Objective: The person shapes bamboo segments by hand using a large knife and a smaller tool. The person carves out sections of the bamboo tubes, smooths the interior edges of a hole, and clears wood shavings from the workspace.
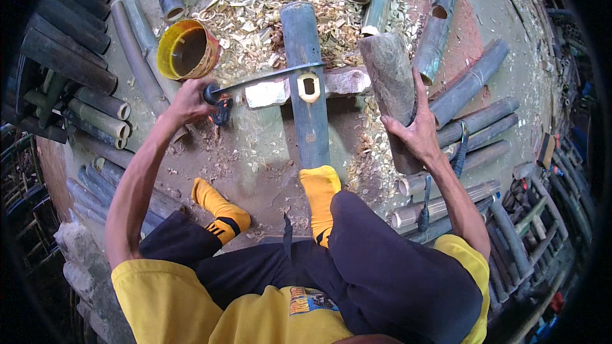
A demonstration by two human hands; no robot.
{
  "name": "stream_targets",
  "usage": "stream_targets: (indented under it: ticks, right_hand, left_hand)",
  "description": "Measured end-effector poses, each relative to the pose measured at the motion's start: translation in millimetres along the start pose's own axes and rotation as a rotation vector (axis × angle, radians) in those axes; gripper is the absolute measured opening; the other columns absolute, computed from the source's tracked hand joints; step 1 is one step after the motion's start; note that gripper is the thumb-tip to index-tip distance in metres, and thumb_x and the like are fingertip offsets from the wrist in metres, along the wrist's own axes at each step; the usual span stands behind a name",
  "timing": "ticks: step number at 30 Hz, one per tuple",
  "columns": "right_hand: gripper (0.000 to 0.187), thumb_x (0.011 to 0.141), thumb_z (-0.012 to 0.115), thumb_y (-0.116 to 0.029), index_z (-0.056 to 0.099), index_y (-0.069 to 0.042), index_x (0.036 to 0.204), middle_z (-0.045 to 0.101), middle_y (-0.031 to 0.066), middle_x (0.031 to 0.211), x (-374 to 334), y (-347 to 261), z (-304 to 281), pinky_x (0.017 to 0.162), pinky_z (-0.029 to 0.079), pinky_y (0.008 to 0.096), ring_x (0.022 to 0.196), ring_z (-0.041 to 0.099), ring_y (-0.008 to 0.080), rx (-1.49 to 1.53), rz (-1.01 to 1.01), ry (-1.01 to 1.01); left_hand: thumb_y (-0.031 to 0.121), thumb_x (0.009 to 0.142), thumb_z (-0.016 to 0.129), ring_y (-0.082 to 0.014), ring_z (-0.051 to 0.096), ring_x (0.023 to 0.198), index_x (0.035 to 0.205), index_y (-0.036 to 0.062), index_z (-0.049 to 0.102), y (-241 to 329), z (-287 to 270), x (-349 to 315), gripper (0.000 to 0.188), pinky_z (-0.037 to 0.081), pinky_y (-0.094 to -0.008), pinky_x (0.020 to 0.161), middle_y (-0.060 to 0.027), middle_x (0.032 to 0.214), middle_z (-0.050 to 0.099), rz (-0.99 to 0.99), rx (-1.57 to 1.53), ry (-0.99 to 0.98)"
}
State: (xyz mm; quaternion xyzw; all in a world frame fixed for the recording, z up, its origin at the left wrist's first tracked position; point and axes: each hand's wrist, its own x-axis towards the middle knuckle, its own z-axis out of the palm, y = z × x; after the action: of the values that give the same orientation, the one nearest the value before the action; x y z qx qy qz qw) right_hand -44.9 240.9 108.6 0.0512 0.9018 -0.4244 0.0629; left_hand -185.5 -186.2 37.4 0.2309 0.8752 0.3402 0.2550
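Observation:
My left hand (191, 100) is closed round the dark handle of a long knife (261, 79). Its blade lies across a grey-green bamboo tube (305, 35), just above a small oblong hole (309, 87) with a pale shaved rim. The tube rests over a stone block (268, 93), and my yellow-socked right foot (320, 185) presses on its near end. In my right hand (417, 129), a thick worn wooden log (387, 70) is gripped from the side, tilted, its top end right of the tube. Beneath my left hand is an orange-and-black object (221, 110) I cannot make out.
A yellow bucket (167, 51) of brownish liquid stands at the far left. Pale wood chips (255, 0) cover the ground beyond the stone. Bamboo pieces lie on both sides, including a holed tube (437, 28) at far right. More tools (424, 210) rest among the right-hand bamboo.

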Motion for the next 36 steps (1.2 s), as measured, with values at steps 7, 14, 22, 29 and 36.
stream_targets:
  ticks: [7, 14, 22, 29, 36]
  right_hand:
    - [0.098, 0.067, 0.072, -0.026, 0.011, -0.013, 0.143, 0.039, 0.0241, 0.133, 1.6, -2.9, 0.2, 0.101, 0.035, 0.0415, 0.119, 0.045, 0.0365, 0.006, -0.053, -0.049]
    - [0.095, 0.070, 0.071, -0.025, 0.012, -0.015, 0.143, 0.041, 0.0228, 0.133, 26.2, -50.5, 0.0, 0.099, 0.038, 0.0409, 0.117, 0.047, 0.0356, 0.069, -0.238, 0.017]
    - [0.089, 0.069, 0.071, -0.021, 0.020, -0.025, 0.141, 0.050, 0.0234, 0.121, 99.1, -73.6, 6.8, 0.091, 0.046, 0.0434, 0.106, 0.054, 0.0329, -0.202, -0.034, -0.593]
    - [0.087, 0.069, 0.075, -0.019, 0.025, -0.014, 0.139, 0.054, 0.0200, 0.118, 91.9, -68.5, 21.9, 0.091, 0.044, 0.0389, 0.102, 0.057, 0.0283, 0.166, -0.548, 0.024]
    - [0.093, 0.069, 0.072, -0.025, 0.016, -0.021, 0.143, 0.057, 0.0204, 0.115, 111.7, -81.7, 14.4, 0.088, 0.048, 0.0410, 0.087, 0.062, 0.0279, -0.090, -0.175, -0.543]
  left_hand:
    - [0.029, 0.061, 0.073, -0.0305, 0.060, 0.059, 0.069, 0.0013, 0.061, -8.7, -1.9, 20.8, 0.031, 0.047, -0.0405, 0.059, -0.0165, 0.063, 0.060, -0.119, 0.321, -0.104]
    - [0.031, 0.063, 0.072, -0.0354, 0.061, 0.064, 0.068, 0.0018, 0.062, 3.4, -5.8, 26.9, 0.032, 0.049, -0.0420, 0.062, -0.0195, 0.066, 0.061, -0.139, 0.401, -0.123]
    - [0.027, 0.062, 0.071, -0.0363, 0.062, 0.069, 0.073, -0.0014, 0.062, -6.0, -4.9, 30.0, 0.032, 0.050, -0.0421, 0.066, -0.0221, 0.070, 0.061, -0.188, 0.384, -0.200]
    - [0.027, 0.063, 0.070, -0.0354, 0.061, 0.065, 0.078, -0.0015, 0.065, 13.4, -6.3, 37.7, 0.033, 0.049, -0.0411, 0.064, -0.0218, 0.069, 0.061, -0.220, 0.339, -0.258]
    - [0.024, 0.063, 0.069, -0.0337, 0.060, 0.061, 0.090, 0.0004, 0.067, -6.1, -2.9, 30.1, 0.036, 0.048, -0.0404, 0.064, -0.0205, 0.067, 0.061, -0.137, 0.301, -0.290]
